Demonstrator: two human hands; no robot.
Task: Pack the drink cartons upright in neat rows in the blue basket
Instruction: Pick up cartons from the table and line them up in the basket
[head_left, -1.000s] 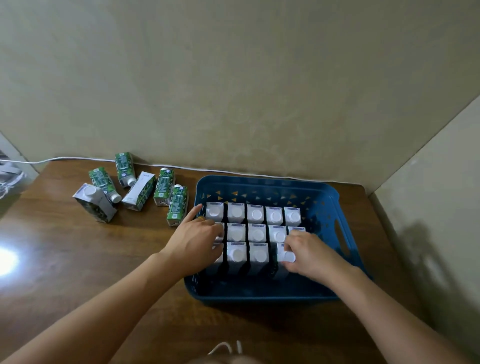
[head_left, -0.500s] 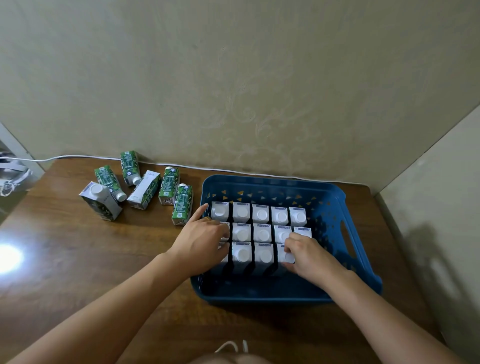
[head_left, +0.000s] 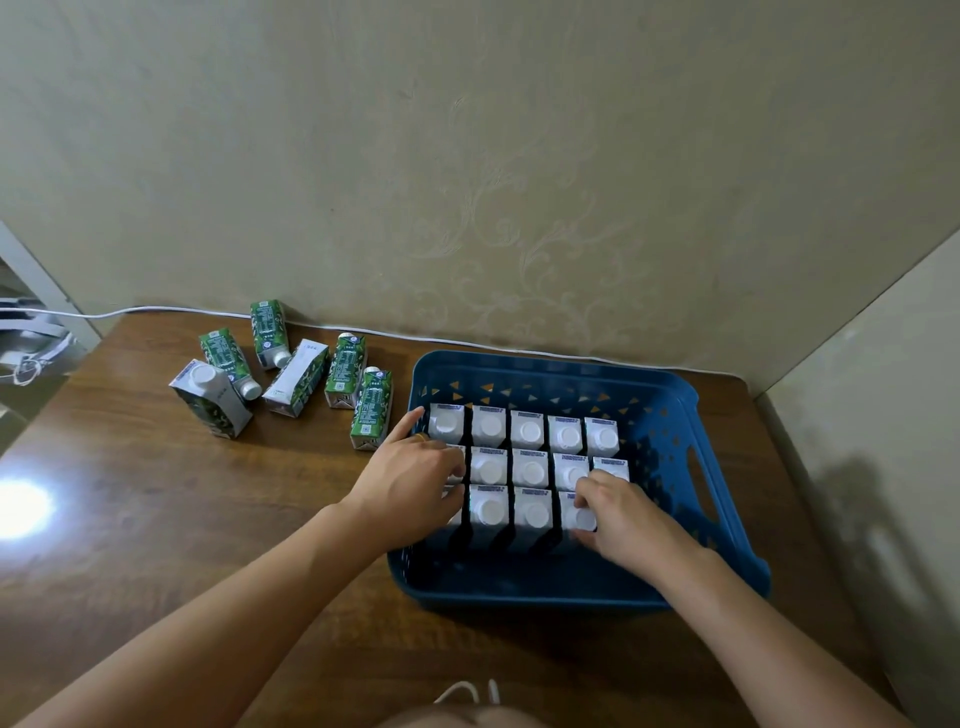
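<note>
A blue basket (head_left: 727, 530) stands on the wooden table and holds three rows of upright white-topped cartons (head_left: 529, 470). My left hand (head_left: 410, 486) rests over the left end of the near two rows, its fingers curled on the cartons there and the index finger stretched toward the back row. My right hand (head_left: 621, 514) grips the rightmost carton of the near row (head_left: 577, 514) from its right side. Several green cartons (head_left: 371, 408) lie on the table left of the basket, and one (head_left: 210, 397) stands tilted there.
A beige patterned wall runs close behind the table, with a white cable (head_left: 156, 310) along its foot. A second wall closes in on the right. A bright light reflection (head_left: 21, 506) shines on the table at the left edge. The basket's near strip (head_left: 519, 571) holds no cartons.
Both hands stay on the near rows, with only small shifts. The view has drifted slightly, so the basket sits a little further right in the picture.
</note>
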